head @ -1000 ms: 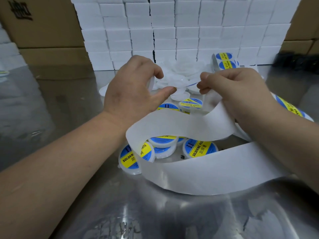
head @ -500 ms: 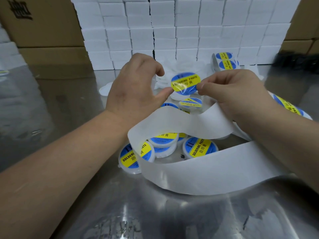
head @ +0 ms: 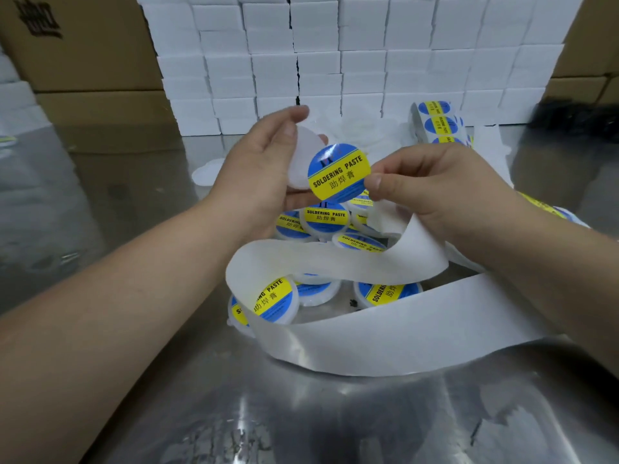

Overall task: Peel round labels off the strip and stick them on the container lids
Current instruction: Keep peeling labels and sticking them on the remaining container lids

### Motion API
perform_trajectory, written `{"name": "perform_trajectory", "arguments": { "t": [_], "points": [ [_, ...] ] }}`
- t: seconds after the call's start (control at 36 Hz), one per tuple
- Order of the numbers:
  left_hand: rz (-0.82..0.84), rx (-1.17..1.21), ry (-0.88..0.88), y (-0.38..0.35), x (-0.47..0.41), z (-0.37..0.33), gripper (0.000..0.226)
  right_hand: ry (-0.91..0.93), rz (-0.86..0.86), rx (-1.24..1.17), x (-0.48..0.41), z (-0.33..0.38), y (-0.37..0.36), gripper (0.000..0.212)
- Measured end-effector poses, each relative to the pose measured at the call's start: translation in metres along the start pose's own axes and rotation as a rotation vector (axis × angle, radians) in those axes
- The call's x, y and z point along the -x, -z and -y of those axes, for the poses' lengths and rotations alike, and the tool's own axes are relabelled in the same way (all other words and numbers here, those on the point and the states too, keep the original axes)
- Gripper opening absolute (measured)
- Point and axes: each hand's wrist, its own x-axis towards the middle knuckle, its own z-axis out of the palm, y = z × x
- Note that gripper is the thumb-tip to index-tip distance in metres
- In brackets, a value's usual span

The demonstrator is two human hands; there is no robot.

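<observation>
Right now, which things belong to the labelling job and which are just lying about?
In use: label, pinched by right hand; blank lid in left hand; strip; label roll; labelled lids.
Lying about: white boxes; cartons.

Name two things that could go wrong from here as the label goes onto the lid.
1. The right hand pinches the label by one edge only, so it may land off-centre or crease on the lid held by the left hand.
2. The loose strip loops over the labelled containers; a tug on it could drag or scatter them.
</observation>
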Motion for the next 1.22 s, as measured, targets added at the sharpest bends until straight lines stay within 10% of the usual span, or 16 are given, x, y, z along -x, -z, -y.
{"name": "perform_trajectory", "arguments": {
  "t": [0.36,1.22],
  "points": [
    [0.308,0.263,0.298,0.000,0.001,-0.004,0.038,0.003,0.047,-0.004,0.001,0.001,0.001,0.023],
    [0.391,0.243,0.184,-0.001,0.000,0.008,0.035,-0.038,0.076,0.042,-0.001,-0.005,0.001,0.016]
  ]
}}
